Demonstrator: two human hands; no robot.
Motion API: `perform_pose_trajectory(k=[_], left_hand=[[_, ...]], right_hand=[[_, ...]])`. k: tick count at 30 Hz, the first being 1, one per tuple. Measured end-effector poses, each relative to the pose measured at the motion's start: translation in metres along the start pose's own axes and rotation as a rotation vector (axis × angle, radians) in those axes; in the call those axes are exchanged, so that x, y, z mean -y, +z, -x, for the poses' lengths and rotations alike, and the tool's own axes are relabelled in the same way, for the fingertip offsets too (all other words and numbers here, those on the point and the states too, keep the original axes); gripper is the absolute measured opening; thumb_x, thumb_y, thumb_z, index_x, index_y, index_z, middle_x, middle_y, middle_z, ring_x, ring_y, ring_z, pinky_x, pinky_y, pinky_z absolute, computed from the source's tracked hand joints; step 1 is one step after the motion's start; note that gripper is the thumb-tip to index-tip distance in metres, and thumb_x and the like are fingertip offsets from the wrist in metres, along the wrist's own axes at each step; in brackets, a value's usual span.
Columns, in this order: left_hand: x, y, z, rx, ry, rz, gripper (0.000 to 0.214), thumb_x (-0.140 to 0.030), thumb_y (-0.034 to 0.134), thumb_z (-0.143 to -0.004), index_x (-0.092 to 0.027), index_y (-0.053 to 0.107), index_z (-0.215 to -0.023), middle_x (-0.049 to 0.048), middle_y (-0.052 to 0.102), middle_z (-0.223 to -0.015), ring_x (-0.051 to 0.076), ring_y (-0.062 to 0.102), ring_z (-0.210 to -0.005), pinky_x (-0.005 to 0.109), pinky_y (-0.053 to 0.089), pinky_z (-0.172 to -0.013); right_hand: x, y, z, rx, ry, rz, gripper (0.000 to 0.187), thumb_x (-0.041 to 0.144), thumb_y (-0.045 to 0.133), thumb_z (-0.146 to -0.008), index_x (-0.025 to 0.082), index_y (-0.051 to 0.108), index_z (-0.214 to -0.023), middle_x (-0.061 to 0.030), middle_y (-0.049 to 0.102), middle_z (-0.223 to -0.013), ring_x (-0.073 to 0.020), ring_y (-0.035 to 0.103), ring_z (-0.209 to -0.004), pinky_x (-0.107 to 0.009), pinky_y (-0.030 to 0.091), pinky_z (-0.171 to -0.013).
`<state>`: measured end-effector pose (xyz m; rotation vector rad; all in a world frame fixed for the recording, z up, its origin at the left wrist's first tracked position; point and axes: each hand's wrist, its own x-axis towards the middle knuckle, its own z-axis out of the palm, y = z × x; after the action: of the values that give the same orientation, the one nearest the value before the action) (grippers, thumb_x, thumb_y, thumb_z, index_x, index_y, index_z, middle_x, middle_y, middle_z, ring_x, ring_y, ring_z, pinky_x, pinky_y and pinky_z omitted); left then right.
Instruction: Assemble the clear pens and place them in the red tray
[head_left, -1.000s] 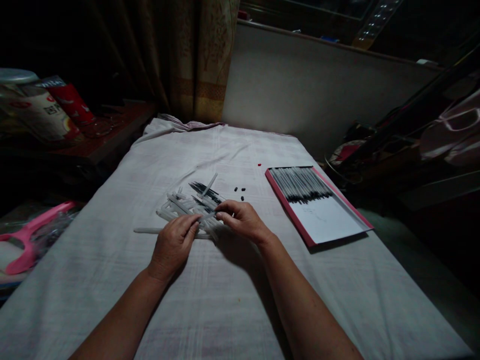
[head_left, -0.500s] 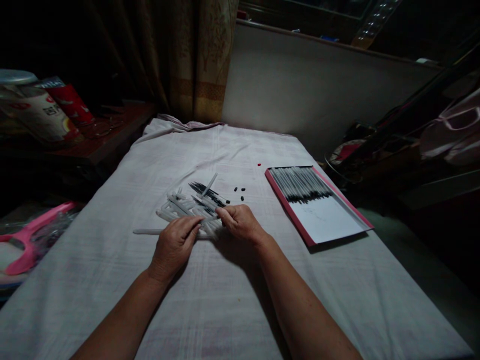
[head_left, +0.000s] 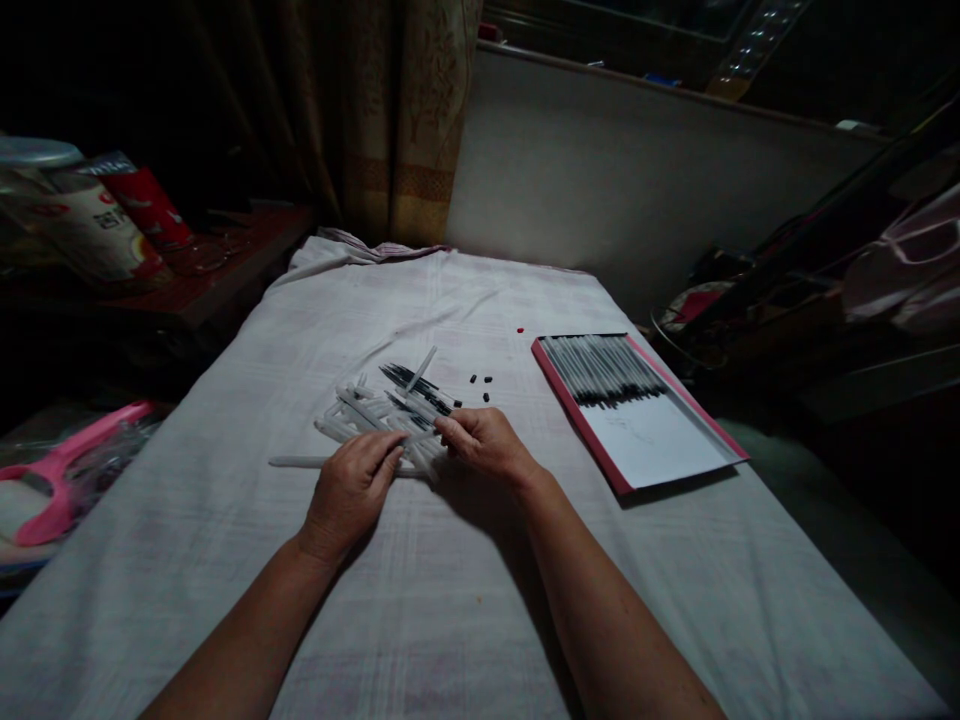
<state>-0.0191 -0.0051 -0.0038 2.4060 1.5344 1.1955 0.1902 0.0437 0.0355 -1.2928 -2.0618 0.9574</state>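
A loose pile of white pen barrels and black refills (head_left: pixel 382 405) lies on a pale cloth-covered table (head_left: pixel 450 580). My left hand (head_left: pixel 351 490) and my right hand (head_left: pixel 484 443) rest at the pile's near edge, fingers curled and pinching the two ends of one pen piece (head_left: pixel 420 437) between them. A single white barrel (head_left: pixel 296 462) lies just left of my left hand. To the right sits a flat red-edged tray (head_left: pixel 652 450) holding a row of assembled pens (head_left: pixel 600 368).
Small black caps (head_left: pixel 480 381) and a tiny red bit (head_left: pixel 519 329) lie beyond the pile. A pink plastic object (head_left: pixel 56 475) is off the left edge; jars and packets (head_left: pixel 90 220) stand on a dark side shelf. Curtain and wall close the far end.
My right hand has drawn slightly left and closer to the left hand, closing the gap on the pen piece. The pile and tray have stayed put.
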Motion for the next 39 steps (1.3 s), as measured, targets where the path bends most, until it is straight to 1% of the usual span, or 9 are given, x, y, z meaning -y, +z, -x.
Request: perform_pose_trajectory(k=[2, 6, 10, 15, 22, 24, 28, 34, 39], left_hand=[[-0.0009, -0.0007, -0.0003, -0.001, -0.002, 0.0, 0.028, -0.03, 0.048, -0.098, -0.018, 0.071, -0.108, 0.0077, 0.076, -0.096, 0.021, 0.071, -0.088, 0.031, 0.056, -0.082], [-0.0027, -0.0027, -0.0011, 0.003, -0.004, -0.01, 0.028, -0.031, 0.047, -0.098, -0.018, 0.071, -0.107, 0.0076, 0.076, -0.096, 0.021, 0.071, -0.087, 0.03, 0.056, -0.08], [-0.0025, -0.0023, -0.001, 0.002, -0.006, -0.012, 0.029, -0.031, 0.047, -0.098, -0.017, 0.071, -0.107, 0.0079, 0.076, -0.096, 0.021, 0.071, -0.087, 0.031, 0.056, -0.081], [-0.001, -0.0006, -0.0004, 0.008, -0.015, 0.001, 0.028, -0.03, 0.048, -0.098, -0.017, 0.071, -0.106, 0.0079, 0.076, -0.096, 0.021, 0.071, -0.087, 0.031, 0.056, -0.081], [-0.0008, -0.0001, 0.0001, 0.018, -0.031, -0.007, 0.029, -0.031, 0.046, -0.098, -0.018, 0.071, -0.107, 0.0079, 0.076, -0.097, 0.021, 0.071, -0.089, 0.032, 0.056, -0.082], [-0.0001, 0.0001, 0.0003, 0.016, -0.017, -0.012, 0.029, -0.03, 0.047, -0.098, -0.017, 0.071, -0.108, 0.0081, 0.076, -0.097, 0.021, 0.071, -0.089, 0.032, 0.056, -0.082], [0.0012, 0.0002, 0.0007, 0.017, -0.017, -0.005, 0.028, -0.03, 0.048, -0.098, -0.017, 0.071, -0.108, 0.0085, 0.076, -0.097, 0.022, 0.071, -0.09, 0.033, 0.056, -0.083], [0.0013, -0.0003, 0.0012, 0.034, -0.038, 0.002, 0.029, -0.032, 0.048, -0.098, -0.018, 0.071, -0.108, 0.0081, 0.076, -0.098, 0.022, 0.071, -0.09, 0.034, 0.056, -0.084], [0.0015, 0.001, 0.0017, 0.035, -0.046, 0.009, 0.029, -0.032, 0.048, -0.098, -0.019, 0.071, -0.109, 0.0076, 0.076, -0.097, 0.022, 0.07, -0.09, 0.034, 0.056, -0.084]], right_hand=[[-0.001, -0.0015, 0.0003, 0.007, -0.009, -0.008, 0.037, 0.039, 0.051, -0.094, 0.018, 0.064, -0.068, -0.0012, 0.064, -0.062, -0.0132, 0.058, -0.06, -0.023, 0.039, -0.06], [-0.0045, -0.0068, 0.0007, 0.005, -0.106, -0.14, 0.015, 0.027, 0.059, -0.084, 0.017, 0.068, -0.091, -0.0021, 0.07, -0.082, -0.0149, 0.061, -0.075, -0.024, 0.044, -0.069], [-0.0059, -0.0071, -0.0002, 0.015, -0.112, -0.164, 0.012, 0.024, 0.058, -0.084, 0.017, 0.067, -0.084, -0.0004, 0.068, -0.077, -0.0136, 0.059, -0.072, -0.024, 0.043, -0.068], [-0.0053, -0.0032, -0.0004, 0.019, -0.035, -0.082, 0.023, 0.032, 0.055, -0.091, 0.017, 0.067, -0.078, -0.0007, 0.067, -0.069, -0.0131, 0.058, -0.064, -0.025, 0.04, -0.063], [-0.0051, -0.005, 0.0011, 0.014, -0.111, -0.116, 0.014, 0.025, 0.061, -0.083, 0.018, 0.068, -0.093, -0.0011, 0.069, -0.083, -0.0147, 0.061, -0.077, -0.025, 0.044, -0.071], [-0.004, -0.0053, 0.0008, 0.021, -0.101, -0.091, 0.013, 0.026, 0.059, -0.085, 0.017, 0.068, -0.087, -0.0014, 0.069, -0.079, -0.0147, 0.061, -0.074, -0.025, 0.043, -0.07], [-0.0031, -0.0045, 0.0003, 0.037, -0.045, -0.024, 0.027, 0.035, 0.054, -0.091, 0.017, 0.066, -0.075, -0.0015, 0.068, -0.069, -0.0138, 0.06, -0.066, -0.025, 0.04, -0.064], [-0.0052, -0.0052, 0.0015, 0.011, -0.109, -0.096, 0.015, 0.028, 0.059, -0.085, 0.017, 0.067, -0.093, -0.0015, 0.069, -0.081, -0.015, 0.062, -0.075, -0.025, 0.044, -0.069], [-0.0035, -0.0054, 0.0006, 0.021, -0.07, -0.056, 0.015, 0.029, 0.058, -0.088, 0.017, 0.068, -0.085, -0.0015, 0.07, -0.075, -0.0142, 0.062, -0.07, -0.025, 0.043, -0.067]])
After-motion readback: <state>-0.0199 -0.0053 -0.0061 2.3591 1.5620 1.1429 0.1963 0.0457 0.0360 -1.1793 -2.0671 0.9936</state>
